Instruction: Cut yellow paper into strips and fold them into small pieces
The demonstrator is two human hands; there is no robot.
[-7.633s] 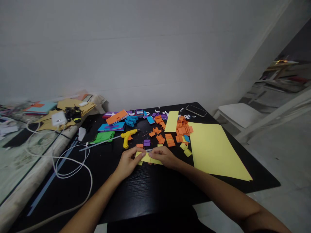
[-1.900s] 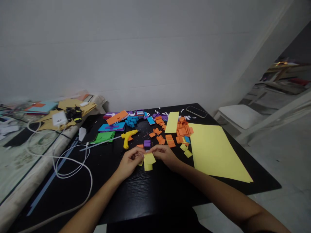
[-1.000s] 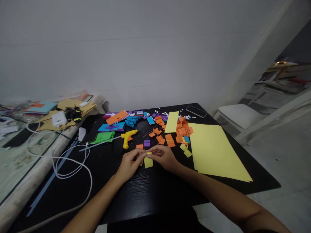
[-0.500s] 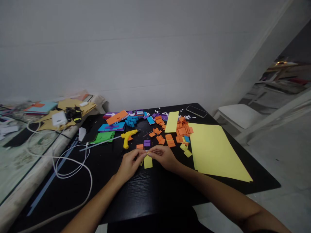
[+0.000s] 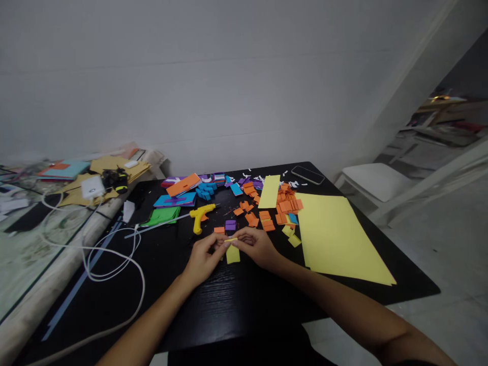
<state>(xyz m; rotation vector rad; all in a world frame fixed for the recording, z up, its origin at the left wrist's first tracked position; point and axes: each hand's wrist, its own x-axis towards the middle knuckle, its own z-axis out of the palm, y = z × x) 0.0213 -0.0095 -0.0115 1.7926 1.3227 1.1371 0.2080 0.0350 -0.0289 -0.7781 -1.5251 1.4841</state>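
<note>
Both my hands meet over the front of the black table, pinching the top edge of a small yellow paper strip [image 5: 233, 254]. My left hand [image 5: 205, 258] grips its left corner between thumb and fingers. On the right corner, my right hand [image 5: 259, 247] does the same, and a narrow band at the top looks folded. Just beyond the fingertips lie a purple paper piece [image 5: 231, 225] and an orange paper piece [image 5: 219, 230]. A yellow glue gun [image 5: 201, 216] rests on its side past my left hand.
Orange folded pieces [image 5: 288, 203] are heaped behind my right hand. Large yellow sheets [image 5: 339, 239] cover the table's right side, with a phone [image 5: 308, 175] at the back. Green paper [image 5: 163, 216] and a white cable [image 5: 142, 274] lie to the left. A white chair [image 5: 375, 181] stands at right.
The top edge of the yellow strip now shows a visible folded band between my fingertips. My hands have otherwise hardly moved.
</note>
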